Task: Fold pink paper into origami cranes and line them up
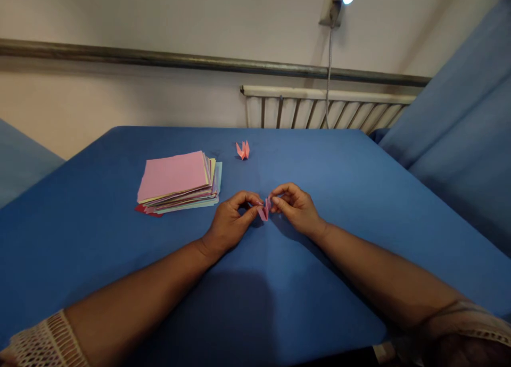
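the small pink paper [265, 213] is folded, points upward.

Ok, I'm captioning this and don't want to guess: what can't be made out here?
All in the head view:
Pink folded paper: its ends, partly hidden by the left hand and right hand; creases too small to read.
Paper stack: faces of the lower sheets, covered by the top sheet.
Red piece: mostly hidden under the stack.
Right sleeve: dark, cut off by the picture's edge.

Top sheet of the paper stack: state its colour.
The top sheet is pink; it shows best in the head view, the only one.
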Available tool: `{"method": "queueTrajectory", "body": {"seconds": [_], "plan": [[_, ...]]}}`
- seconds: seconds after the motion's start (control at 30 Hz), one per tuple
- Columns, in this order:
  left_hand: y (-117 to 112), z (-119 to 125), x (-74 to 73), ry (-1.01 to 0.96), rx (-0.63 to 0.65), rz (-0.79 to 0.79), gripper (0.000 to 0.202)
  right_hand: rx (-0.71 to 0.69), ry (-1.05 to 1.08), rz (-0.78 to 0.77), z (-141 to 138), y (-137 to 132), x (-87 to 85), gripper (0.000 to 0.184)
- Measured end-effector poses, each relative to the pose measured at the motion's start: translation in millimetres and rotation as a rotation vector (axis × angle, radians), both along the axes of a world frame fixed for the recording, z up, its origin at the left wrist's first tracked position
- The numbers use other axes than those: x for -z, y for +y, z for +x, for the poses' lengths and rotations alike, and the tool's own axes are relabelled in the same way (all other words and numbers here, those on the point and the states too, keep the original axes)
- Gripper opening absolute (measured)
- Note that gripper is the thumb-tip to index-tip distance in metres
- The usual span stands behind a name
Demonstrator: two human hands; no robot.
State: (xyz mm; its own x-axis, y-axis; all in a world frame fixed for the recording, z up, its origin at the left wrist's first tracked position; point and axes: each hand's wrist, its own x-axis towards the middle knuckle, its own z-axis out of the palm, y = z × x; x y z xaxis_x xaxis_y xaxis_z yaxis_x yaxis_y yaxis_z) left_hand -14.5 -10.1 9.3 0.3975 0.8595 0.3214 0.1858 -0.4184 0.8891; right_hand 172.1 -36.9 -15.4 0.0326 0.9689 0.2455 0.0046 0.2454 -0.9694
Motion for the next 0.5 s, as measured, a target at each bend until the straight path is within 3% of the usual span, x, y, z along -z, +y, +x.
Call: {"method": "queueTrajectory", "body": {"seconds": [0.1,0.23,0.5], "plan": [[2,0,2.2,0.003,-0.058,0.014,0.009,0.115,-0.111,0.089,-1,-6,-0.6,0.022],[1,-1,3.1,0.065,-0.060,0.079,0.006,0.077,-0.272,0.252,-6,-15,-5.3,0.018],[-6,-1,-1.0,0.174,0.003,0.210,0.004,0.071,-0.321,0.220,-9,-15,-5.5,0.015]]}}
